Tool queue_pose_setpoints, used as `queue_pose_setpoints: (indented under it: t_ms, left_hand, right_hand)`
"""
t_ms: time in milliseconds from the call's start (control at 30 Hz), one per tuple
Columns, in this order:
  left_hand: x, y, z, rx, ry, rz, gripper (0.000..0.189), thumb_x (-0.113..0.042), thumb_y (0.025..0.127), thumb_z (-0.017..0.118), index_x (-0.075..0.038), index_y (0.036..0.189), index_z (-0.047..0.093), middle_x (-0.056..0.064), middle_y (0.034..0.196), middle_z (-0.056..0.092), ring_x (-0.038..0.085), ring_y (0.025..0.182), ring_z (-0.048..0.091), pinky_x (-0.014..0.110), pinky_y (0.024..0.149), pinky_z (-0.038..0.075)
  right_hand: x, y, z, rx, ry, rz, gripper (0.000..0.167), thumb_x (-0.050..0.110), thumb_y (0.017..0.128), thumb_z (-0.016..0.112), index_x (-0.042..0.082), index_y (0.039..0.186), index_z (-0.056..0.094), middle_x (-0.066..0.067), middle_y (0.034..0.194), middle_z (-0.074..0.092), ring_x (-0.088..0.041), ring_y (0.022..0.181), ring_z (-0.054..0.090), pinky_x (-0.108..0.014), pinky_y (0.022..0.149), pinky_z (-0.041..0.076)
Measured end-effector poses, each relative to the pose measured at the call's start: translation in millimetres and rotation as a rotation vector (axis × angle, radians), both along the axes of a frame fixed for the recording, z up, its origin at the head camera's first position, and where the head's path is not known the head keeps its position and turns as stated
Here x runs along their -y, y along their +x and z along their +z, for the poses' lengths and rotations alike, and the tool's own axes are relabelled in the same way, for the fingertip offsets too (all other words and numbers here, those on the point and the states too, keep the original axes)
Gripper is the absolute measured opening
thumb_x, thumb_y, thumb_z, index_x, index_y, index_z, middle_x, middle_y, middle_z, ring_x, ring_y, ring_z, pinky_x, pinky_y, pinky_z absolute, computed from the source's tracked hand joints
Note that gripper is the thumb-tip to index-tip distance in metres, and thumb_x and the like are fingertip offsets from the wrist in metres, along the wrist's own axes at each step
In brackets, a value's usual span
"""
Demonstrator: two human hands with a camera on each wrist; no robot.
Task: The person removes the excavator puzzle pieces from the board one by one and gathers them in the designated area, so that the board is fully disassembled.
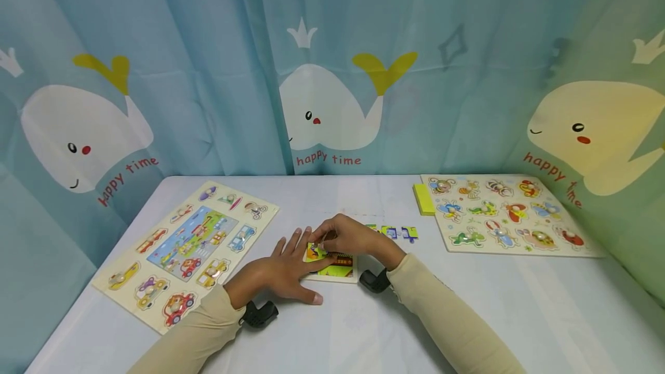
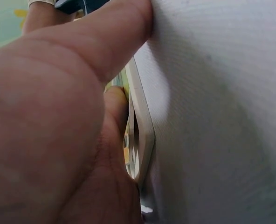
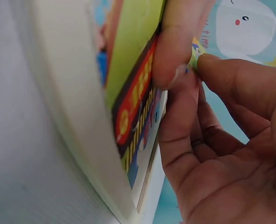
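A small jigsaw puzzle in a pale wooden tray [image 1: 332,280] lies on the table in front of me, with green, yellow and red picture parts showing. My left hand [image 1: 286,273] lies spread over its left side, fingers mostly straight and one finger reaching across the picture. In the right wrist view, my right hand [image 3: 231,135] pinches a small puzzle piece [image 3: 195,52], greenish yellow, between thumb and fingers. Seen from the head, the right hand [image 1: 355,238] is over the tray's upper part, beside the left fingers, and covers much of the picture.
Several loose puzzle pieces [image 1: 409,233] lie just right of the right hand. A large vehicle peg board [image 1: 239,255] lies at the left, an insect peg board [image 1: 488,246] at the back right with a yellow block [image 1: 424,199] beside it. A blue curtain [image 1: 223,103] hangs behind.
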State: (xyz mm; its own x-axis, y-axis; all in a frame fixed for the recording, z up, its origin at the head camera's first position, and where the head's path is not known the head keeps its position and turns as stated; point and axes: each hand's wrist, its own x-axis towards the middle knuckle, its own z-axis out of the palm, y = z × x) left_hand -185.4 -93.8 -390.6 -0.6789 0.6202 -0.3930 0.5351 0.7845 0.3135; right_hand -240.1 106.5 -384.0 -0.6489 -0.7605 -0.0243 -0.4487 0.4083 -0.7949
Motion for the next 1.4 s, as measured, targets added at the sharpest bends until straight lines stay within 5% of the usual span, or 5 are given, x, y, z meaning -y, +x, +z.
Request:
queue_pose_setpoints:
  t_ms: [633, 1033, 1400]
  left_hand:
    - [-1.9, -3.6, 1.7, 0.001, -0.015, 0.001, 0.079, -0.066, 0.087, 0.057, -0.041, 0.154, 0.023, 0.012, 0.159, -0.022, 0.036, 0.141, -0.025, 0.066, 0.106, -0.006]
    - [0.9, -2.2, 4.8, 0.000, -0.040, 0.020, 0.080, -0.066, 0.086, 0.057, -0.041, 0.154, 0.023, 0.015, 0.159, -0.019, 0.036, 0.142, -0.023, 0.065, 0.107, -0.007]
    - [-0.7, 0.5, 1.1, 0.019, 0.082, 0.014, 0.081, -0.061, 0.085, 0.064, -0.037, 0.154, 0.028, 0.015, 0.159, -0.019, 0.035, 0.143, -0.021, 0.067, 0.107, -0.004]
  right_hand:
    - [-5, -2.7, 1.2, 0.041, -0.061, 0.017, 0.020, -0.004, 0.096, 0.056, -0.004, 0.111, 0.068, -0.005, 0.095, 0.068, -0.013, 0.076, 0.057, -0.025, 0.073, 0.049]
    - [-18, -3.3, 24.0, 0.065, -0.128, -0.151, 0.023, 0.003, 0.096, 0.059, -0.001, 0.116, 0.069, -0.005, 0.105, 0.070, -0.015, 0.092, 0.062, -0.031, 0.081, 0.051]
    - [-40, 3.8, 25.1, -0.056, -0.090, -0.158, 0.023, 0.002, 0.096, 0.058, -0.002, 0.116, 0.069, -0.007, 0.106, 0.070, -0.015, 0.091, 0.063, -0.030, 0.079, 0.050]
